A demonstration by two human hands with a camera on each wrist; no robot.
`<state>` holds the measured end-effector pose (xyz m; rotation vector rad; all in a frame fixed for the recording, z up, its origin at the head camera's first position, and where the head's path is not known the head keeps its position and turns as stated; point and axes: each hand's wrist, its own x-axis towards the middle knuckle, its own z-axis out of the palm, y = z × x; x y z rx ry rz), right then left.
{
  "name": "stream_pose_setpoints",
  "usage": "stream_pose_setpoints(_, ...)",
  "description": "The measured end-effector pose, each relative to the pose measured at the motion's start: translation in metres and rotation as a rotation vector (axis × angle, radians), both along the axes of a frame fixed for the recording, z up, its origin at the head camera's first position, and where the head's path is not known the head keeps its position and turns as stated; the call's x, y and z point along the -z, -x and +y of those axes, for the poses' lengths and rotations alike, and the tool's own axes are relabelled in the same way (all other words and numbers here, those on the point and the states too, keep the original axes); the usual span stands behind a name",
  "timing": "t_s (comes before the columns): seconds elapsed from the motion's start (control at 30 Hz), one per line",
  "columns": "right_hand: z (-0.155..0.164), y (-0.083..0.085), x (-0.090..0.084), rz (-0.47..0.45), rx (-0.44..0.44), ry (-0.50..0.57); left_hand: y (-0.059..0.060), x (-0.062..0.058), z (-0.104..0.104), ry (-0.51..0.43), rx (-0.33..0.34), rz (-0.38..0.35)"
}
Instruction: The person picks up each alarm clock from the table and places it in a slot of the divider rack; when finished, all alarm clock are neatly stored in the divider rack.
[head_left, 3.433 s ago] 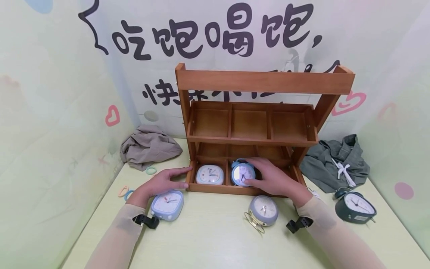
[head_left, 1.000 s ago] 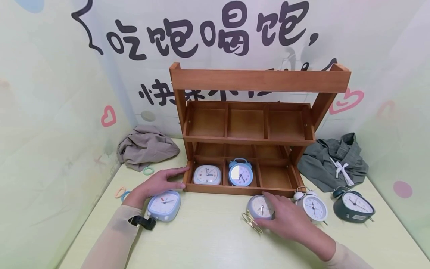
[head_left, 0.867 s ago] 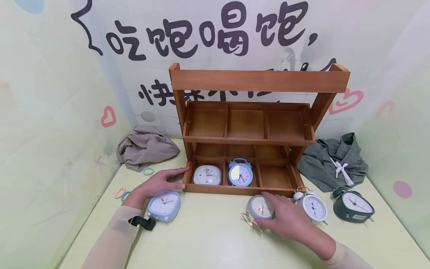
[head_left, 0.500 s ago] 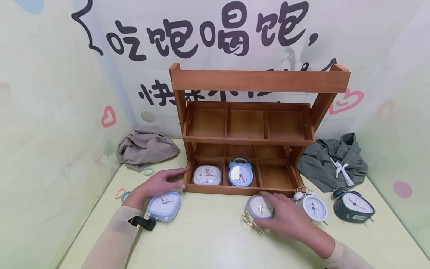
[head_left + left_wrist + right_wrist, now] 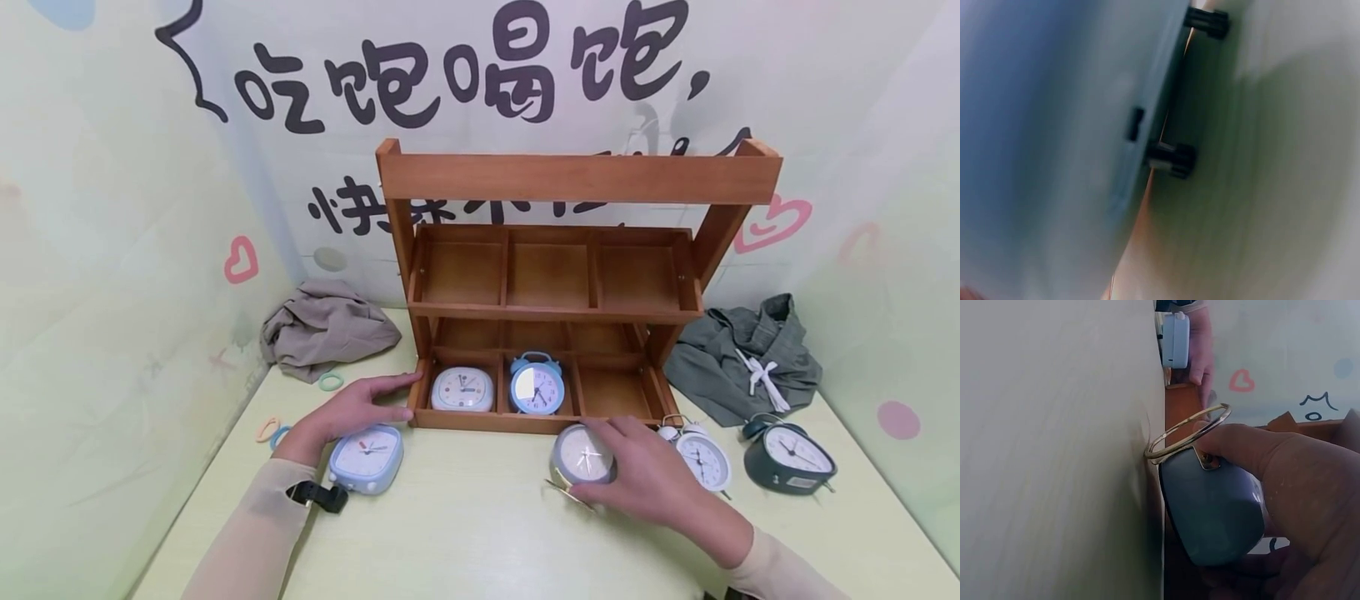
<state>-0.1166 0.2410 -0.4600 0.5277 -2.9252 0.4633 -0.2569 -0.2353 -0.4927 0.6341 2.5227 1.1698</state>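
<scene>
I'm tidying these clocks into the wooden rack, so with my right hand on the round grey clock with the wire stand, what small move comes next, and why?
Probably lift the round grey clock with the gold wire stand and carry it to the bottom-right compartment of the wooden rack. The right hand grips it just in front of that slot, which looks bare, while the two slots beside it hold clocks.

Six clocks (image 5: 583, 455), two garments (image 5: 327, 327), three rings (image 5: 331, 382).

The left hand (image 5: 352, 410) is stretched flat toward 1 o'clock, with the fingers held straight and relaxed. The right hand (image 5: 645, 479) is reached toward 11 o'clock, and its fingers (image 5: 1241, 447) are curled in a grip. Both forearms are covered by pale sleeves.
</scene>
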Motion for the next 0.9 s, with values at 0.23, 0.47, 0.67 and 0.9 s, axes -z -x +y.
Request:
stream_pose_setpoints(0.23,0.004,0.004,0.001,0.145,-0.081,-0.007,0.001,0.002,-0.001,0.012,-0.012,-0.001)
stream_pose_setpoints(0.47,0.014,0.013,-0.011,0.284,-0.157,0.014,0.001,0.001,0.001,0.018,-0.010,0.007)
stream_pose_setpoints(0.67,0.028,0.023,-0.030,0.313,-0.158,0.023,0.000,-0.001,0.002,0.014,-0.008,0.006)
stream_pose_setpoints(0.9,0.045,0.044,-0.048,0.294,-0.145,-0.035,-0.001,-0.001,0.002,0.008,-0.011,0.001)
